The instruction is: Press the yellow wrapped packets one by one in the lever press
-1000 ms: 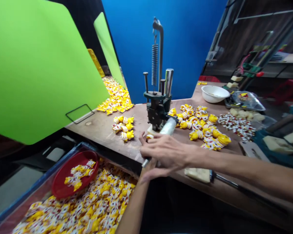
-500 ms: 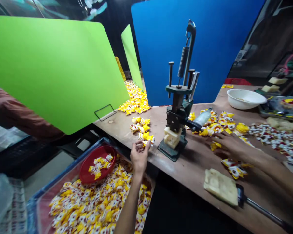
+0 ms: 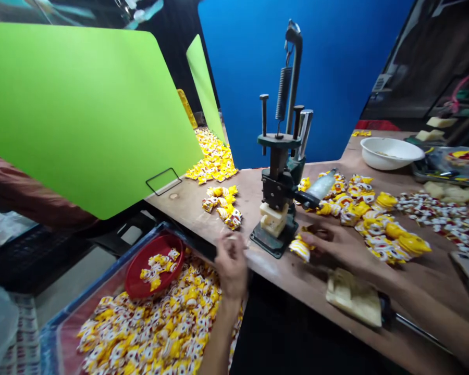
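My right hand (image 3: 336,247) holds a small yellow-and-white plastic figure (image 3: 300,247) between thumb and fingers, just right of the hand press (image 3: 277,182). A cream block (image 3: 273,219) sits on the base of that press. Near the table's front edge is my left hand (image 3: 231,265), fingers curled and smeared by motion; whether anything is in it cannot be made out. Just beyond it lies a short row of yellow-and-white figures (image 3: 222,203). Below my right forearm rests a cream pad (image 3: 352,299) with a dark metal rod.
A blue-rimmed crate (image 3: 62,307) full of figures stands low at left, a red bowl (image 3: 131,271) in it. More figures (image 3: 391,239) and small white-and-red pieces (image 3: 445,219) lie at right, near a white bowl (image 3: 391,153). Green (image 3: 82,104) and blue panels (image 3: 316,67) stand behind.
My left hand has moved away from the row of figures, toward the table edge. My right hand has come left from the right-hand pile to beside the press, bringing a figure.
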A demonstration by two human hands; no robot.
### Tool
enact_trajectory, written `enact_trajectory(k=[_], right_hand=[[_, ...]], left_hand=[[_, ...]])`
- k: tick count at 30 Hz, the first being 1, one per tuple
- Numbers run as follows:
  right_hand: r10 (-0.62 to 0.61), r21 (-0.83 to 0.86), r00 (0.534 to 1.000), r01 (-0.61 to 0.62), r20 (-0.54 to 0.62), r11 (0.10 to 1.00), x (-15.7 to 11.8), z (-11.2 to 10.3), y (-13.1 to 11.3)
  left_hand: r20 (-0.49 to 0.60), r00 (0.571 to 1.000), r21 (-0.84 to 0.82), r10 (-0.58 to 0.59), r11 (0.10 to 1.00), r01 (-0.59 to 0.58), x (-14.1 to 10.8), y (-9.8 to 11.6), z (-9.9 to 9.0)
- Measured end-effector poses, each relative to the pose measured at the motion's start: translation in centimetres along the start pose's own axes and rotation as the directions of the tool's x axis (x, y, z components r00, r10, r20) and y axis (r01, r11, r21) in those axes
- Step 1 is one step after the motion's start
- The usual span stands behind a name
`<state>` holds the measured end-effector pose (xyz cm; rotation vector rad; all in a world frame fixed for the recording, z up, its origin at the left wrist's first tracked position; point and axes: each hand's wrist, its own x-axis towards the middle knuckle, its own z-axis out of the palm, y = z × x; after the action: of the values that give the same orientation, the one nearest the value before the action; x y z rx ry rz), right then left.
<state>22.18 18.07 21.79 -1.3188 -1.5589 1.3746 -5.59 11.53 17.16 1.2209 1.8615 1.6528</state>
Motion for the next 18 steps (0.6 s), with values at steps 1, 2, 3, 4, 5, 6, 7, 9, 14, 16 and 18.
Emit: enact_trajectory(k=[1,2,3,4,5,6,7,9,14,16,18], right_hand=[[0.063,0.102,0.995,-0.07,0.073,0.992,0.1,1.5,-0.1],[0.102,0.196,0.984,-0.129,0.144,0.972,0.2,2.8,-0.1],[0.117,0.26,0.972,-0.169,0.203,0.951,0.5,4.0,0.0],[0.115,0.311,0.963,-0.19,0.243,0.931,0.8,4.8,0.1],[0.114,0.346,0.957,-0.205,0.265,0.916,1.1,5.4,0.3],[0.115,0.363,0.959,-0.208,0.261,0.908,1.4,5.5,0.6],[0.118,0.369,0.966,-0.199,0.231,0.908,1.8,5.3,0.8],[0.13,0.361,0.984,-0.167,0.125,0.917,2.4,3.8,1.3],[0.134,0.334,0.991,-0.121,-0.016,0.935,3.2,-1.9,2.1],[0.152,0.373,0.986,-0.116,-0.067,0.921,3.7,-3.7,2.1],[0.174,0.485,0.978,-0.099,-0.112,0.869,4.7,-5.1,1.6]], left_hand=[[0.172,0.98,-0.081,0.101,0.993,-0.088,-2.1,0.2,0.5],[0.292,0.939,-0.154,0.182,0.978,-0.141,-4.0,0.3,0.9],[0.363,0.903,-0.214,0.231,0.964,-0.16,-5.3,0.4,1.4],[0.38,0.892,-0.252,0.244,0.955,-0.154,-6.0,0.2,1.8],[0.36,0.905,-0.272,0.227,0.954,-0.131,-6.2,0.0,2.1],[0.321,0.927,-0.276,0.193,0.956,-0.103,-5.8,-0.2,2.4],[0.284,0.946,-0.264,0.158,0.961,-0.082,-5.1,-0.5,2.5],[0.225,0.963,-0.187,0.15,0.976,-0.108,-3.0,-1.0,2.9],[0.185,0.934,-0.014,0.307,0.951,-0.31,0.4,-0.5,5.3],[0.159,0.937,0.001,0.312,0.949,-0.316,0.3,-0.2,6.2],[0.156,0.946,0.0,0.284,0.958,-0.287,-0.1,-0.2,6.8]])
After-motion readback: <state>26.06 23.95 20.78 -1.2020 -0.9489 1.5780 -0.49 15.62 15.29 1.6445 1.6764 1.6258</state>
